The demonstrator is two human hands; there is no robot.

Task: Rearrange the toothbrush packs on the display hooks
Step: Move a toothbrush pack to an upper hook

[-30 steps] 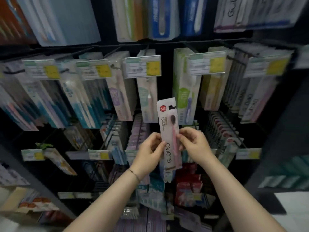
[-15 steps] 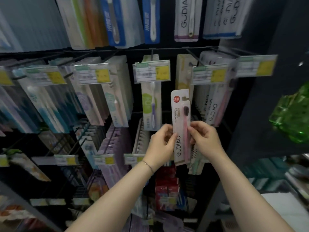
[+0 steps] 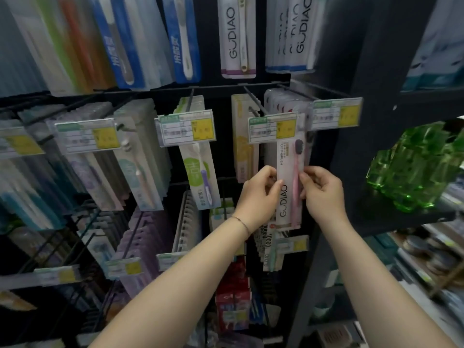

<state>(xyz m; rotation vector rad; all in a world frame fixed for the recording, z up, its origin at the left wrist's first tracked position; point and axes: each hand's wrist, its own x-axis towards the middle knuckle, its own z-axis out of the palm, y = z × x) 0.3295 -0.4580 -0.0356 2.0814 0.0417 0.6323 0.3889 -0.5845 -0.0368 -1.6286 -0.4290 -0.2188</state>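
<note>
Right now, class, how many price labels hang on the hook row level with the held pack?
5 price labels: far left, left, centre, above the pink GUDIAO toothbrush pack, far right. Others may lie beyond the left edge.

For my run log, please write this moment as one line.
left hand: pinches pink toothbrush pack | right hand: pinches it | pack top: behind price tag

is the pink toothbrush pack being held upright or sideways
Upright: the pack stands vertical, brush head at the top just under the price label, with the left hand and right hand pinching its side edges.
</note>
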